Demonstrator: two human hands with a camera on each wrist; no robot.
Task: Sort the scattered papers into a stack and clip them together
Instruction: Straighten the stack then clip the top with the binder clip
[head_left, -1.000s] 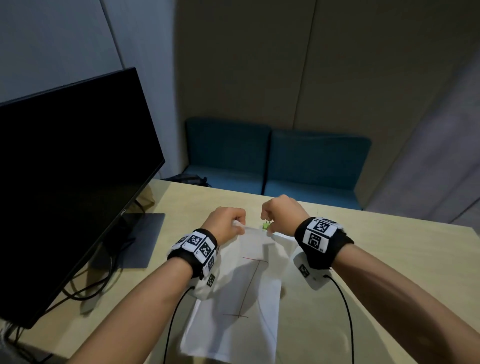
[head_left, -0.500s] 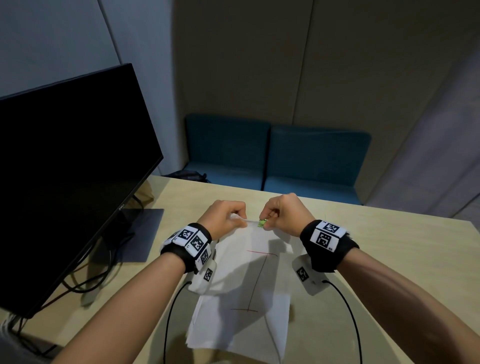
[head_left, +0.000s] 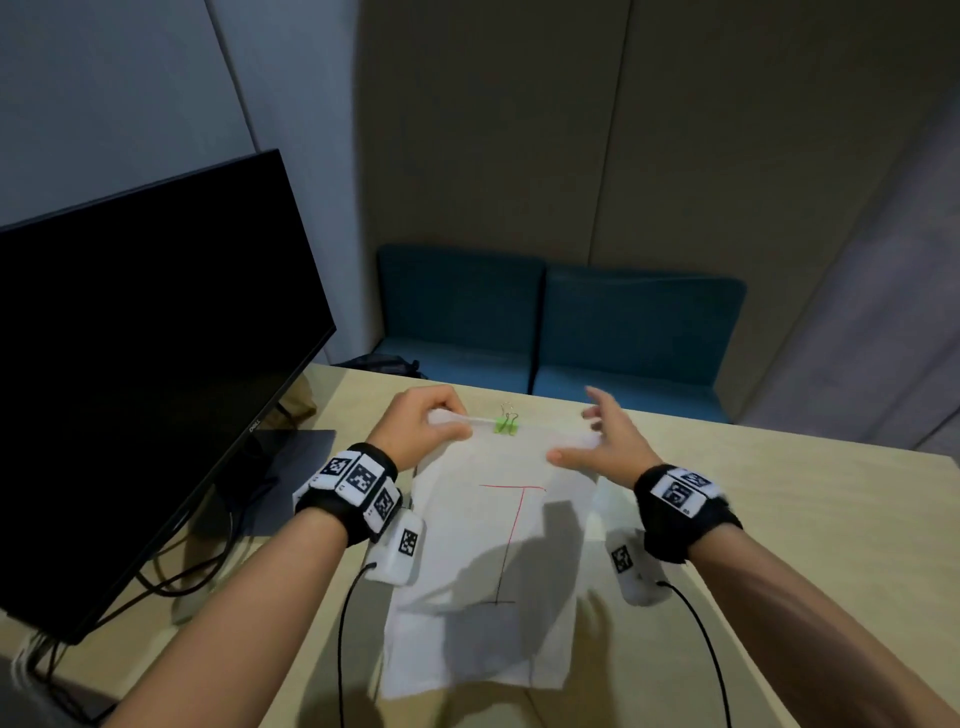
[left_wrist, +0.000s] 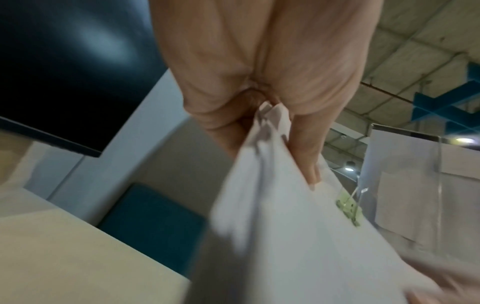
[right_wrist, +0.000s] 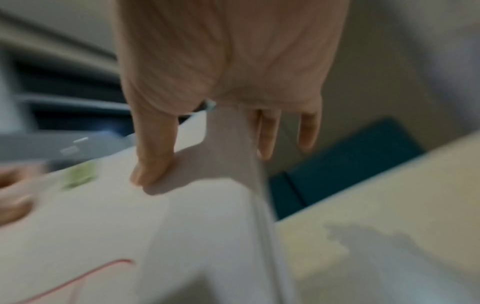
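Note:
A stack of white papers (head_left: 498, 551) lies on the wooden table (head_left: 779, 519), its far edge lifted; the top sheet bears a red and black line. A green binder clip (head_left: 506, 423) sits clamped on the far edge of the stack, its wire handles standing up. My left hand (head_left: 423, 423) pinches the far left corner of the papers (left_wrist: 285, 236), thumb on top. The clip (left_wrist: 349, 207) shows just right of that thumb. My right hand (head_left: 605, 436) hovers with fingers spread over the far right corner, thumb touching the top sheet (right_wrist: 103, 226). The clip (right_wrist: 79, 176) appears blurred there.
A black monitor (head_left: 130, 364) on a stand fills the left side, cables trailing under it. Teal seats (head_left: 561, 322) stand beyond the table's far edge. Bare tabletop stretches to the right of the papers.
My right hand has let go of the green clip, opened its fingers and moved right. The clip now stays on the papers' far edge. The left hand keeps its pinch on the corner.

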